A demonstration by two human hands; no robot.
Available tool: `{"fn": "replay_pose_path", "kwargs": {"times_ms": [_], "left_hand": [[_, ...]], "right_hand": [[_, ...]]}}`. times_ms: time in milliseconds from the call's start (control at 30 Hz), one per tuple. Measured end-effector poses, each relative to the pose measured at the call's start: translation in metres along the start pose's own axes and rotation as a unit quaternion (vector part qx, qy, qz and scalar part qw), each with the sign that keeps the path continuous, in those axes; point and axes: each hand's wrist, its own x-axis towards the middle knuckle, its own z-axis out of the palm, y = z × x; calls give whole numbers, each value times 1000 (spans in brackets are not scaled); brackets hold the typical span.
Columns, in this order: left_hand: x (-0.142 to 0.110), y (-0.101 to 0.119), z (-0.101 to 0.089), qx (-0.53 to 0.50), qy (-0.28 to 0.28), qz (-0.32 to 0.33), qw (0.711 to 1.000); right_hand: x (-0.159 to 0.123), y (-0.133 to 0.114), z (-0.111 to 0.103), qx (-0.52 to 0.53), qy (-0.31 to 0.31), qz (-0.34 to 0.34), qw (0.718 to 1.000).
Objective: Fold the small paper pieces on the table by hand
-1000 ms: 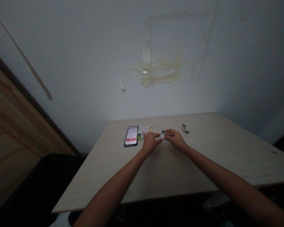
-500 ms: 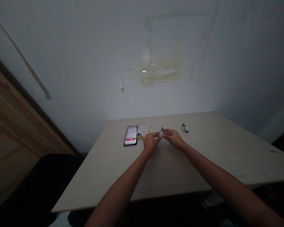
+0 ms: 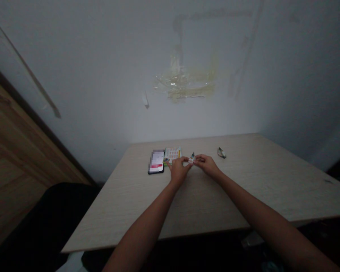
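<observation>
A small folded piece of printed paper (image 3: 192, 158), white with dark print and a pointed top, is pinched between both hands over the table. My left hand (image 3: 179, 170) grips its left side with thumb and fingers. From the right, my right hand (image 3: 207, 164) holds the other side with closed fingertips. Just behind my left hand lies a printed sheet or booklet (image 3: 173, 153) with a grid of small pictures, partly covered by that hand. Farther right rests another folded paper piece (image 3: 221, 153), shaped like a little boat.
A phone (image 3: 156, 162) with a lit screen lies left of the printed sheet. The pale wooden table (image 3: 124, 211) meets a wall (image 3: 102, 75) with old clear tape (image 3: 184, 85) on it. A dark object (image 3: 59, 215) stands beyond the table's left edge.
The folded paper between my hands has turned and now shows a wider face. My fingers have shifted slightly around it. Other things on the table stay where they were.
</observation>
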Motion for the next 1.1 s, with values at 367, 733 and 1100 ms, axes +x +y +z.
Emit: {"fn": "replay_pose_path", "kwargs": {"times_ms": [367,733,1100], "left_hand": [[4,-6,-2,-26,-9,-3,1000],[5,0,-10,-54,-69,-9,996],[7,-2,-6,-15,-52,-13,998]], "right_hand": [[-4,-8,0,-47,-18,-4,999],[-12,-21,-4,-49,-70,-10,996],[-10,-11,-7,-51,-71,1,996]]}}
